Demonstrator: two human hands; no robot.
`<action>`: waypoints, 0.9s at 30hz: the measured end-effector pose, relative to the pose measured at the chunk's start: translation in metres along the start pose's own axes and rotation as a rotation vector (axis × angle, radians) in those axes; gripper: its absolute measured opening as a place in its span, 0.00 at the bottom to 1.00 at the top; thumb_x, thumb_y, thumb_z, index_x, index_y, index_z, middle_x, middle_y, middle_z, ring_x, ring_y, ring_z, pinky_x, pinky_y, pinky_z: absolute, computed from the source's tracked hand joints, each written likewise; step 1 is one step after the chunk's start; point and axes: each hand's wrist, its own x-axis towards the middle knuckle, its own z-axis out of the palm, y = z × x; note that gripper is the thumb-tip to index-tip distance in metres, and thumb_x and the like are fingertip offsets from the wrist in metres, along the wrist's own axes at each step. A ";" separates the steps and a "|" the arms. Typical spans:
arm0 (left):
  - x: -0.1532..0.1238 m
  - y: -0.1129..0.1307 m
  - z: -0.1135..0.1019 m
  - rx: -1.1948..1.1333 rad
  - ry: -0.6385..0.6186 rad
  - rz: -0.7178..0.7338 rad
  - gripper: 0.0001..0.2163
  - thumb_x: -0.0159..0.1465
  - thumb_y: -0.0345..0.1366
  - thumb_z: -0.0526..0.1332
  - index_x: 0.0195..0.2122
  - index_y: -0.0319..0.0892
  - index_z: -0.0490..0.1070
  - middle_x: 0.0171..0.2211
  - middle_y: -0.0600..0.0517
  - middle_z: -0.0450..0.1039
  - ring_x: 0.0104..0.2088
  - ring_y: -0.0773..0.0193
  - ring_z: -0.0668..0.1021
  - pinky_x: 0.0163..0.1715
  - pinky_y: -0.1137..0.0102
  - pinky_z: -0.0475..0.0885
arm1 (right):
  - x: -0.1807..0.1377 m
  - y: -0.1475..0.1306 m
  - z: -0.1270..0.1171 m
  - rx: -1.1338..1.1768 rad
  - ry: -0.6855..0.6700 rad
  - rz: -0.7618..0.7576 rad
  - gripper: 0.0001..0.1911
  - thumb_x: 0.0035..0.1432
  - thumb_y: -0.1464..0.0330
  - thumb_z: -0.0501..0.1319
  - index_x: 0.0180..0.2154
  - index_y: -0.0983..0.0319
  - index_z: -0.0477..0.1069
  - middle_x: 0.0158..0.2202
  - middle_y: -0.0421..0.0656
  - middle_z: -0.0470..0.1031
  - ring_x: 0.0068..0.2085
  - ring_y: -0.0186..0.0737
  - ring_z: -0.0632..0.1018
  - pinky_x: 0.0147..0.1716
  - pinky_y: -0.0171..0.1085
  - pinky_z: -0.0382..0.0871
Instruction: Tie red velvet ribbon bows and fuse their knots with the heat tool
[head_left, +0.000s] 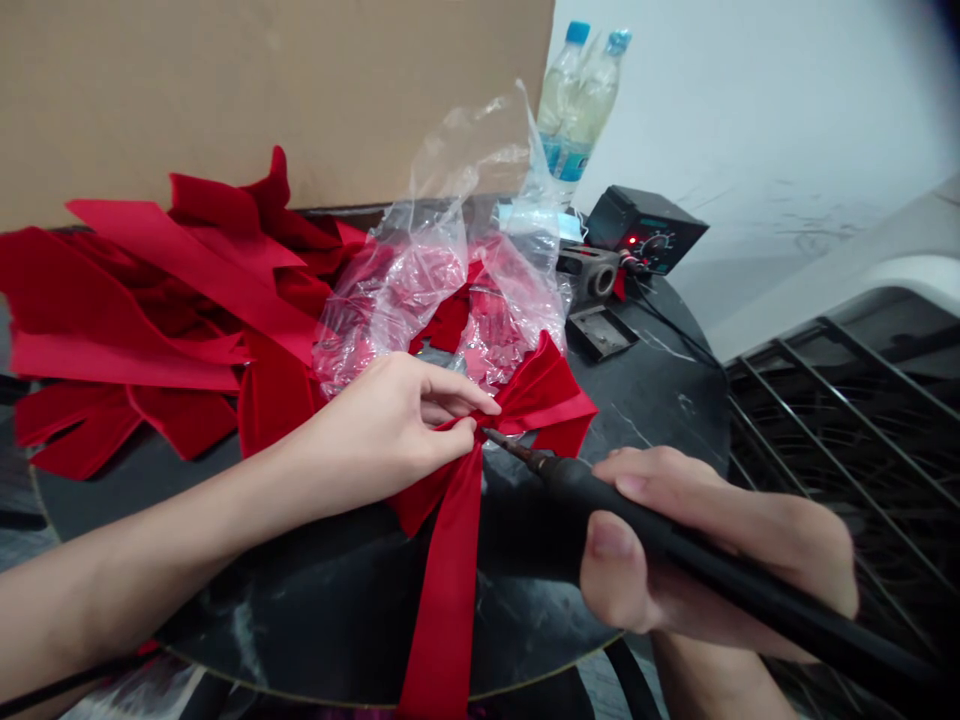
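My left hand (390, 425) pinches the knot of a red velvet bow (540, 395) that lies on a round black table (660, 400). The bow's long tail (446, 590) hangs over the near edge. My right hand (712, 545) is wrapped round a black soldering iron (667, 535), held like a pen. Its metal tip (499, 440) touches the bow's centre right beside my left fingertips.
A heap of red velvet ribbon pieces (157, 300) lies at the left. A crumpled clear plastic bag (457, 270) sits behind the bow. A black soldering station (645, 230) with its stand, two water bottles (577, 95), a cardboard sheet (262, 80) and a wire rack (862, 420) surround the table.
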 end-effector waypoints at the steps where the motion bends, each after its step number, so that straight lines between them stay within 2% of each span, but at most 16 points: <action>1: 0.000 0.000 0.000 -0.001 -0.003 0.000 0.10 0.58 0.29 0.66 0.40 0.42 0.84 0.35 0.53 0.86 0.38 0.58 0.87 0.41 0.72 0.82 | -0.001 0.000 0.000 0.002 0.000 0.009 0.12 0.43 0.75 0.63 0.34 0.58 0.74 0.19 0.35 0.72 0.15 0.34 0.73 0.11 0.31 0.65; 5: 0.001 -0.001 -0.004 -0.013 -0.033 -0.019 0.11 0.59 0.30 0.66 0.42 0.42 0.84 0.36 0.53 0.86 0.40 0.58 0.87 0.40 0.74 0.81 | -0.011 0.000 -0.007 -0.004 0.078 0.144 0.10 0.45 0.73 0.65 0.33 0.57 0.76 0.23 0.38 0.76 0.19 0.38 0.76 0.14 0.34 0.69; 8: 0.003 -0.001 -0.007 0.005 -0.059 -0.038 0.12 0.60 0.32 0.66 0.43 0.42 0.84 0.37 0.52 0.86 0.40 0.59 0.87 0.39 0.75 0.79 | -0.010 0.003 -0.018 -0.005 0.151 0.223 0.02 0.50 0.70 0.67 0.29 0.57 0.76 0.23 0.40 0.75 0.21 0.39 0.77 0.17 0.37 0.71; 12: 0.004 0.000 -0.010 0.030 -0.054 -0.047 0.12 0.60 0.33 0.66 0.43 0.43 0.85 0.37 0.52 0.86 0.40 0.59 0.86 0.38 0.75 0.78 | 0.008 0.025 -0.034 -0.104 0.487 0.167 0.06 0.53 0.65 0.68 0.27 0.60 0.76 0.22 0.40 0.72 0.20 0.37 0.74 0.20 0.37 0.69; 14: 0.005 0.000 -0.011 0.027 -0.041 -0.046 0.12 0.59 0.34 0.67 0.43 0.42 0.85 0.36 0.52 0.86 0.40 0.59 0.86 0.38 0.75 0.78 | 0.016 0.044 -0.044 -0.098 0.569 0.186 0.07 0.52 0.65 0.70 0.29 0.59 0.74 0.23 0.38 0.71 0.19 0.37 0.74 0.19 0.36 0.68; 17: 0.005 0.000 -0.013 0.032 -0.041 -0.069 0.13 0.59 0.35 0.67 0.45 0.42 0.85 0.35 0.51 0.87 0.38 0.58 0.86 0.35 0.74 0.77 | 0.023 0.075 -0.059 -0.048 0.579 0.337 0.11 0.51 0.68 0.71 0.31 0.56 0.68 0.21 0.35 0.70 0.18 0.38 0.75 0.15 0.35 0.66; 20: 0.006 0.000 -0.015 0.010 -0.078 -0.075 0.14 0.60 0.36 0.67 0.46 0.42 0.85 0.37 0.51 0.87 0.40 0.58 0.86 0.37 0.74 0.77 | 0.027 0.100 -0.066 -0.034 0.567 0.430 0.12 0.53 0.69 0.69 0.31 0.56 0.65 0.19 0.32 0.69 0.17 0.37 0.75 0.15 0.33 0.67; 23: 0.006 0.001 -0.017 -0.024 -0.089 -0.065 0.13 0.60 0.35 0.67 0.45 0.42 0.85 0.39 0.51 0.87 0.43 0.57 0.86 0.43 0.73 0.78 | 0.034 0.115 -0.060 -0.018 0.513 0.474 0.10 0.55 0.69 0.67 0.33 0.57 0.65 0.19 0.32 0.72 0.17 0.35 0.75 0.15 0.31 0.66; 27: 0.006 0.004 -0.017 -0.013 -0.095 -0.087 0.13 0.60 0.35 0.66 0.45 0.40 0.84 0.38 0.50 0.87 0.43 0.57 0.86 0.42 0.73 0.77 | 0.047 0.131 -0.047 -0.008 0.412 0.559 0.11 0.56 0.67 0.67 0.33 0.59 0.64 0.21 0.37 0.77 0.17 0.32 0.73 0.15 0.29 0.64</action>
